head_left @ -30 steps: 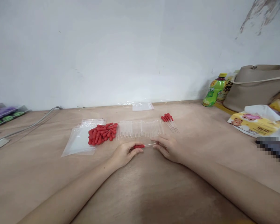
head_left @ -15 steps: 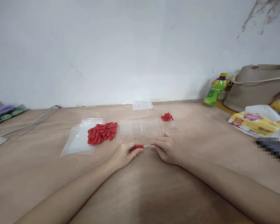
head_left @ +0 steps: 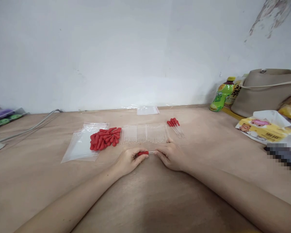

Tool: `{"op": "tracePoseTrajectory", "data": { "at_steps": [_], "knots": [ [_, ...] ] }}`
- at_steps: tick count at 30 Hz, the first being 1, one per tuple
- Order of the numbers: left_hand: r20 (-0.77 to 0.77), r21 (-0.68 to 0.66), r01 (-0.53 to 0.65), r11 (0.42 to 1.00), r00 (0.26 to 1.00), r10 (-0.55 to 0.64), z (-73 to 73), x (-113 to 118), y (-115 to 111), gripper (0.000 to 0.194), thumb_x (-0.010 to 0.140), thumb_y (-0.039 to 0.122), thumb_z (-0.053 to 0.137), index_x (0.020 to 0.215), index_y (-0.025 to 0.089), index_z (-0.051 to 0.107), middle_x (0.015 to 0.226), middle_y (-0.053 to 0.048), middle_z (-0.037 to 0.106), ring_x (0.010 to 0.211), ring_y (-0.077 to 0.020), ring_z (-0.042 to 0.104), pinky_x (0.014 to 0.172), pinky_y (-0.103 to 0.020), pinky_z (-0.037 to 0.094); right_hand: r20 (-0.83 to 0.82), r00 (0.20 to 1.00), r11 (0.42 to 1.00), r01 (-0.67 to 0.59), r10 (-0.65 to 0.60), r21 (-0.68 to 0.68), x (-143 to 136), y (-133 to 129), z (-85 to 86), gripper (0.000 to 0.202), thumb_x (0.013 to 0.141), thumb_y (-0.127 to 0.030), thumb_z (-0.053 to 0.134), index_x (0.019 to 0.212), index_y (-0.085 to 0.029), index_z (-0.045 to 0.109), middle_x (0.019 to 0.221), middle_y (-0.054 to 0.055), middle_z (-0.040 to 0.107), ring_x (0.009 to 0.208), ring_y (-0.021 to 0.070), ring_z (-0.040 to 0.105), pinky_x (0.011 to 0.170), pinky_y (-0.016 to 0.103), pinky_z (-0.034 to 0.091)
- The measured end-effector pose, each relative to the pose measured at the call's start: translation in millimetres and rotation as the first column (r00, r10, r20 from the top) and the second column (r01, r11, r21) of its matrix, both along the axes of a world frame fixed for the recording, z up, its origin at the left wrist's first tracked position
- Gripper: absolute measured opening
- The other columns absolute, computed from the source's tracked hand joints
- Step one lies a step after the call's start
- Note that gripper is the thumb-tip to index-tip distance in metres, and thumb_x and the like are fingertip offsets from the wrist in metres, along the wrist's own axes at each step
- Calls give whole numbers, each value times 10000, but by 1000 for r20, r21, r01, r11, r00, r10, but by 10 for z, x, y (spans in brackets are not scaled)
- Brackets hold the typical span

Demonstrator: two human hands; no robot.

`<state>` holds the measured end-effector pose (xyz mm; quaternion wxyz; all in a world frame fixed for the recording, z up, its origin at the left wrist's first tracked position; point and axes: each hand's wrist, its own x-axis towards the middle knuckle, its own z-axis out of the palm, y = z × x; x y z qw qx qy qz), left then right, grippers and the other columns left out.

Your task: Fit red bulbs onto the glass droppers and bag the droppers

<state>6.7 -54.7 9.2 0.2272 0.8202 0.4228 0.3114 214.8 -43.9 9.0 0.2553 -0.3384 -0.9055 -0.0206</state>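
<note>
Between finger and thumb, my left hand (head_left: 131, 159) pinches a red rubber dropper bulb (head_left: 143, 153). A clear glass dropper tube (head_left: 151, 152) runs from the bulb's open end to my right hand (head_left: 171, 156), whose fingertips are closed on it. How deep the tube sits in the bulb is hidden. Just beyond my hands lies a row of clear dropper tubes (head_left: 145, 133). Left of that row is a heap of red bulbs (head_left: 105, 138). To its right, several droppers with red bulbs fitted (head_left: 176, 124) lie in a small group.
Clear zip bags (head_left: 75, 147) lie under and beside the bulb heap, and another bag (head_left: 147, 110) lies by the wall. At right stand a green drink bottle (head_left: 221, 95), a beige bag (head_left: 262, 94) and a tissue pack (head_left: 266, 127). A grey cable (head_left: 36, 124) crosses the left side.
My right hand has moved slightly left along the tube toward the bulb, so less of the tube shows. My left hand keeps its pinch. The view has shifted a little.
</note>
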Motion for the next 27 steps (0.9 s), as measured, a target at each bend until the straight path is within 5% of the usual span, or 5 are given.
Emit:
{"op": "tracePoseTrajectory", "data": {
  "at_steps": [6,9,13,16,27],
  "knots": [
    [51,0,-17,1000,999,17,25,-1,47,286,786,273,551,1057,183,550,870,-33,627,644,-108,570,591,-233,489,130,991,995,16,-30,103,69,-18,119,238,839,-262,444,686,-179,605,711,44,601,704,148,501,669,297,264],
    [118,-55,-46,997,992,52,-12,-19,96,425,769,281,564,1161,169,443,890,-35,566,605,-86,534,574,-231,487,26,986,986,167,-168,29,183,83,162,231,823,-253,452,675,-179,614,693,41,609,674,143,513,638,275,297],
    [72,-80,-18,997,997,24,-4,-17,103,337,773,266,550,1087,160,492,832,-20,536,638,-95,525,590,-237,482,-124,819,821,530,-560,-213,408,360,229,300,801,-353,441,624,-178,608,597,34,606,531,137,507,505,247,277],
    [27,-72,-18,997,999,20,33,-3,81,293,774,262,547,1047,158,529,820,-22,540,658,-105,527,605,-245,477,-102,681,683,691,-725,-236,530,561,234,317,772,-406,458,592,-179,588,582,48,607,532,159,521,513,261,272],
    [-34,-12,-16,1000,999,15,44,-5,81,226,772,256,549,976,161,570,797,-24,564,654,-113,534,585,-239,466,103,608,587,790,-787,-176,478,761,98,339,779,-380,419,633,-139,608,695,126,608,718,253,563,715,405,268]
  ]
}}
